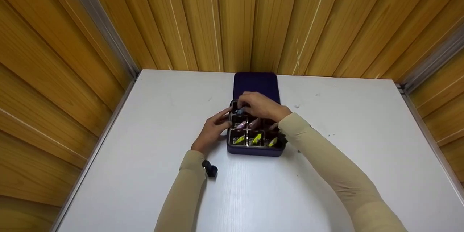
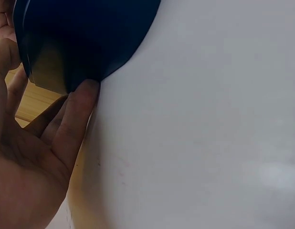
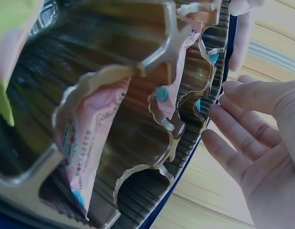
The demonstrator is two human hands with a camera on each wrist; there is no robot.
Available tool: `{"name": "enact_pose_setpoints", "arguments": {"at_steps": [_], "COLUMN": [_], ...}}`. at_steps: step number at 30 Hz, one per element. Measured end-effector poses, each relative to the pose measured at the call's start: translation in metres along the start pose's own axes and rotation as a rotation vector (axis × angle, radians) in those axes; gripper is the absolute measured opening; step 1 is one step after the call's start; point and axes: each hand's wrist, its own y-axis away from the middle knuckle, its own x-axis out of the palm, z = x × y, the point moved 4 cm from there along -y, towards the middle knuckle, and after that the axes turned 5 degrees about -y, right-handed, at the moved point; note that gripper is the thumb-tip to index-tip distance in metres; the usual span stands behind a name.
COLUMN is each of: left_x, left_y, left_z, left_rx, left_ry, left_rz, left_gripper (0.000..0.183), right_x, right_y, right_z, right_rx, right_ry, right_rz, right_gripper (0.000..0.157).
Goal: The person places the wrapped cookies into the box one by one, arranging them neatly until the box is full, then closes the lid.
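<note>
A dark blue box [image 1: 254,150] lies on the white table, its inside split into compartments. My left hand [image 1: 214,130] rests against the box's left side, fingers fairly straight; in the left wrist view its fingertips touch the blue wall [image 2: 90,33]. My right hand [image 1: 260,106] is over the far-left compartment, beside a small blue packet [image 1: 240,111]. In the right wrist view the right hand [image 3: 262,133] has its fingers spread apart at the tray's edge. Pink packets [image 3: 97,138] and yellow-green packets [image 1: 257,138] stand in other compartments.
The box's dark blue lid [image 1: 255,82] lies behind it, near the back wall. Wood-patterned panels [image 1: 235,21] enclose the white table [image 1: 145,127] at the back and sides. A small black device [image 1: 210,169] sits at my left wrist.
</note>
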Motion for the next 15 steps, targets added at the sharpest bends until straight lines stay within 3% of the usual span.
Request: {"name": "enact_pose_setpoints", "arguments": {"at_steps": [15], "left_x": [0.0], "left_y": [-0.002], "left_z": [0.004], "left_rx": [0.027], "left_ry": [0.03], "left_rz": [0.009], "left_gripper": [0.059], "right_x": [-0.011], "right_y": [0.016], "right_z": [0.002], "right_rx": [-0.007], "right_ry": [0.019], "right_rz": [-0.087], "right_gripper": [0.013]}}
